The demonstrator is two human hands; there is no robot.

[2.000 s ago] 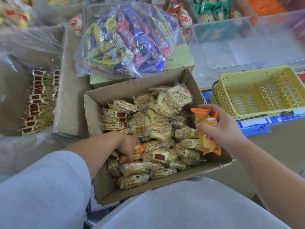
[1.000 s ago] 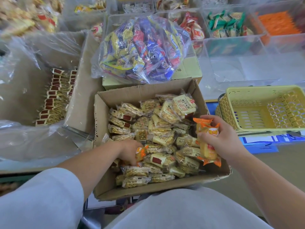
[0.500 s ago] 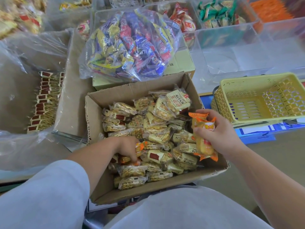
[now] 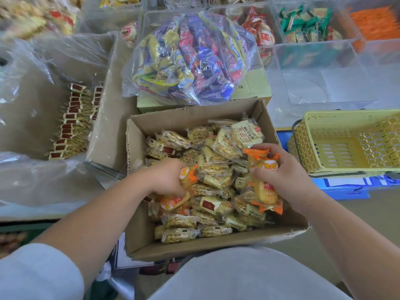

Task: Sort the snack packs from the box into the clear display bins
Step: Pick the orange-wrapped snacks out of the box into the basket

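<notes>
One more orange, crinkly plastic snack pack [image 4: 187,175] had come up in the left hand [image 4: 166,180], which a moment before was buried among the wrappers. The right hand [image 4: 285,176] stayed clamped on its own orange packs [image 4: 263,187]. Both hands hovered apart over the open brown cardboard box [image 4: 194,118], so the orange kind was probably being gathered first. These packs looked glossy, puffy and slippery. The clear plastic display bins [image 4: 324,83] waited beyond.
</notes>
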